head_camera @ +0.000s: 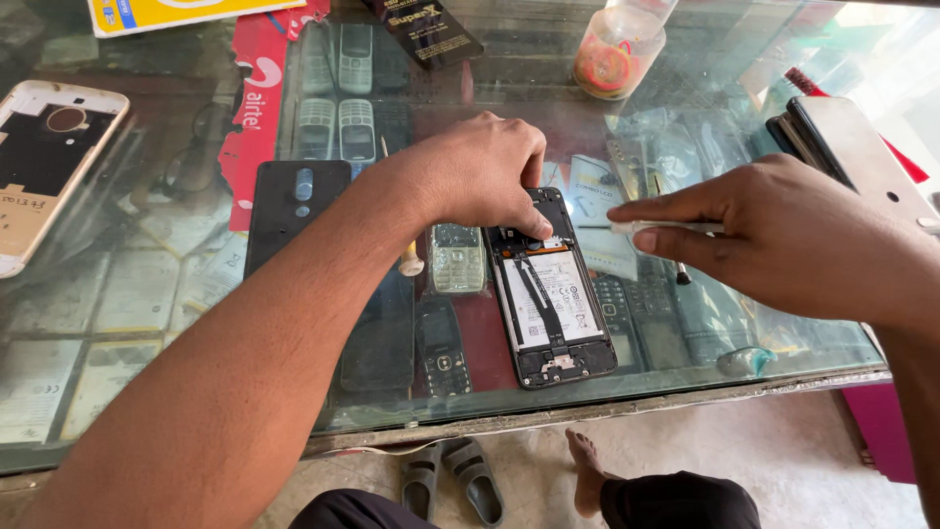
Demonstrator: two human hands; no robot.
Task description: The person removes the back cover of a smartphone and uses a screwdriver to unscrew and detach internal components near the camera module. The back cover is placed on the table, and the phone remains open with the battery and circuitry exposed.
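**Two hands working inside an opened smartphone on a glass counter**

The left hand's fingertips (534, 227) are bunched and pressed down on the upper end of an opened phone (553, 289), near its camera area; whether they pinch a small part there cannot be told. The left hand (485, 171) arches over the phone's top edge, its forearm crossing the frame from the lower left.

The right hand (774, 235) comes in from the right, thumb and forefinger pressed together on a thin pale tool (666, 227), its tip aimed at the phone's upper right corner and just short of it.

The phone lies face down, back removed, on the glass countertop (147, 323) near its front edge. Its white battery (551, 299), crossed by a dark ribbon strip, is exposed.

Judged from this, the step in hand is steadying or freeing a part at the phone's top. The next move calls for a firm left hand and a careful, shallow entry of the tool tip.

Counted on the glass: one opened phone, one dark back cover (296, 211) at its left, one gold-and-white phone shell (44, 167) far left, one small screwdriver (406, 257), one clear cup of rubber bands (617, 54), one stack of dark flat devices (842, 147) at right. Several old keypad phones lie under the glass. One bare foot (587, 470) and one pair of sandals (452, 480) show on the floor.
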